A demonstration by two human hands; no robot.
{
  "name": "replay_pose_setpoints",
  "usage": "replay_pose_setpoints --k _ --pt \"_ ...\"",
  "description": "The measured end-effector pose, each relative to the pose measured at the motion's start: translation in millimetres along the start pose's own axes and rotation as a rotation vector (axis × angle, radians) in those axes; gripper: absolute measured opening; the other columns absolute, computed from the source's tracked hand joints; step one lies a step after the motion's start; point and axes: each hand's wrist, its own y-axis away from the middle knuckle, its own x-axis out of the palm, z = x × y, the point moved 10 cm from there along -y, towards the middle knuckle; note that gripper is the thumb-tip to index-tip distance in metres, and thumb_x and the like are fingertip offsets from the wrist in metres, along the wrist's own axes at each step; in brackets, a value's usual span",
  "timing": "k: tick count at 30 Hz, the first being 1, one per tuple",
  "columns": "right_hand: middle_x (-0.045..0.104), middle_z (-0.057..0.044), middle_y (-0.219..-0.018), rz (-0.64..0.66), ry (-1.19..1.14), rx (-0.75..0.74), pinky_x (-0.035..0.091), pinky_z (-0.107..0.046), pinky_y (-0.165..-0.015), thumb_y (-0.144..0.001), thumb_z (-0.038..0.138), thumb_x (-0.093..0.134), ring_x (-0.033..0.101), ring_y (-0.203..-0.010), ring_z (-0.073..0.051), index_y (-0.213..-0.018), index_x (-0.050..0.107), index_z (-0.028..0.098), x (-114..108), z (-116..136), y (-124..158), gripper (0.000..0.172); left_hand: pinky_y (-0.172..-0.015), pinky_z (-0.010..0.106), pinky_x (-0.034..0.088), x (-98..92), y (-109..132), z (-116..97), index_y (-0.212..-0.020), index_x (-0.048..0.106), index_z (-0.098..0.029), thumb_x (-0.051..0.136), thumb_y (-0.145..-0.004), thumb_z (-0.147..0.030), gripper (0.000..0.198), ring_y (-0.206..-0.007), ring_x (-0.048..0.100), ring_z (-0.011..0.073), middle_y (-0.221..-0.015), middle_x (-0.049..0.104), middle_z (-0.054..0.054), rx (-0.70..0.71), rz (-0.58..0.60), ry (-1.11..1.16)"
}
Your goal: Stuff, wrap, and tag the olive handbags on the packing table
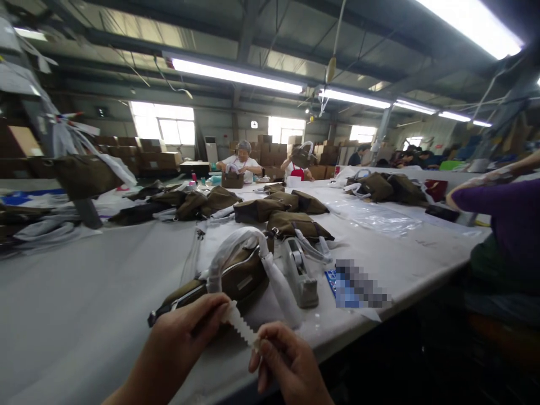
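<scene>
A short whitish strip of tape [241, 327] with a jagged edge stretches between my two hands. One end is pinched in the fingers of my left hand [189, 329], the other in the fingertips of my right hand [287, 360]. Just beyond them lies an olive-brown handbag [244, 275] with a zipper and a small metal plate. Its handle [240, 242] is wrapped in white material and arches up above the bag. To the right of this bag stands a grey tape dispenser [300, 273], apart from both hands.
Several more olive-brown bags [299, 225] lie across the white table [139, 275]. Clear plastic sheets [371, 216] and a blue printed packet [343, 289] are on the right. A person in a purple sleeve [498, 205] stands at the right edge. Other people work at the far side.
</scene>
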Motion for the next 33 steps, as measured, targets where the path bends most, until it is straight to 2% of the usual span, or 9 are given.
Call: replay_pose_setpoints --k 3,5,7,10,13,16,20,23,33 --pt "0.074 -0.006 -0.084 -0.006 0.15 -0.076 0.053 -0.023 -0.065 -0.101 0.047 0.054 0.069 -0.067 -0.014 -0.097 0.065 0.019 2.8 2.7 -3.6 0.03 -0.064 0.003 0.052 -12.3 9.5 -7.3 -0.107 0.07 -0.026 0.062 -0.096 -0.024 0.014 -0.061 0.073 0.0049 -0.088 0.079 -0.008 0.153 -0.057 -0.139" --pt "0.074 -0.007 -0.103 -0.152 0.404 -0.278 0.054 -0.029 -0.087 -0.1 0.037 0.058 0.071 -0.097 -0.02 -0.106 0.069 0.023 -4.1 22.9 -1.5 0.019 -0.069 0.003 0.053 -17.5 15.7 -11.0 -0.11 0.068 -0.024 0.06 -0.098 -0.024 0.014 -0.065 0.074 0.0052 -0.091 0.079 -0.005 0.217 -0.102 -0.244" --pt "0.07 -0.006 -0.117 -0.346 0.62 -0.518 0.05 -0.034 -0.1 -0.096 0.027 0.062 0.064 -0.114 -0.022 -0.119 0.067 0.029 -5.7 49.2 9.8 0.023 -0.079 0.004 0.053 -21.6 23.1 -21.1 -0.109 0.068 -0.02 0.058 -0.101 -0.027 0.015 -0.074 0.077 0.007 -0.095 0.08 -0.002 0.307 -0.183 -0.369" --pt "0.07 -0.004 -0.106 -0.423 0.671 -0.671 0.056 -0.028 -0.082 -0.095 0.025 0.065 0.067 -0.091 -0.018 -0.123 0.063 0.031 8.0 67.4 16.3 0.029 -0.084 0.005 0.052 -19.3 32.1 -36.3 -0.108 0.067 -0.018 0.053 -0.104 -0.03 0.019 -0.077 0.077 0.0073 -0.094 0.081 0.001 0.407 -0.239 -0.439" --pt "0.068 -0.003 -0.103 -0.316 0.607 -0.606 0.05 -0.02 -0.055 -0.095 0.027 0.065 0.059 -0.062 -0.01 -0.115 0.066 0.026 25.5 66.1 0.4 0.02 -0.081 0.005 0.054 -14.7 35.8 -41.4 -0.105 0.066 -0.019 0.051 -0.106 -0.032 0.021 -0.077 0.077 0.0077 -0.091 0.081 0.001 0.416 -0.23 -0.399" --pt "0.07 -0.003 -0.098 -0.241 0.548 -0.496 0.051 -0.018 -0.063 -0.095 0.026 0.063 0.063 -0.067 -0.01 -0.095 0.069 0.022 32.1 55.6 -17.6 0.007 -0.08 0.006 0.055 -8.9 38.7 -36.5 -0.107 0.065 -0.02 0.05 -0.106 -0.031 0.019 -0.077 0.077 0.0081 -0.093 0.08 0.0 0.395 -0.191 -0.379" --pt "0.068 0.001 -0.075 -0.143 0.491 -0.353 0.047 -0.017 -0.065 -0.098 0.029 0.057 0.064 -0.067 -0.011 -0.091 0.066 0.021 35.2 33.8 -30.6 0.014 -0.077 0.012 0.057 -2.0 41.2 -17.9 -0.11 0.064 -0.023 0.056 -0.103 -0.036 0.017 -0.084 0.076 0.0111 -0.101 0.076 0.0 0.306 -0.128 -0.402" --pt "0.065 0.001 -0.073 -0.096 0.46 -0.336 0.044 -0.018 -0.063 -0.099 0.031 0.056 0.061 -0.065 -0.01 -0.088 0.063 0.02 38.5 27.9 -30.9 0.017 -0.064 0.016 0.053 2.9 39.2 -4.4 -0.098 0.065 -0.024 0.061 -0.1 -0.035 0.012 -0.073 0.071 0.0108 -0.091 0.069 -0.001 0.216 -0.056 -0.384" --pt "0.052 0.004 -0.056 0.188 0.009 -0.009 0.034 -0.019 -0.05 -0.098 0.048 0.059 0.043 -0.048 -0.007 -0.082 0.056 0.016 47.8 0.8 -27.7 0.035 -0.062 0.017 0.046 -1.0 29.5 24.5 -0.072 0.064 -0.02 0.057 -0.1 -0.029 0.03 -0.066 0.06 0.01 -0.073 0.06 -0.001 -0.06 0.034 0.061"
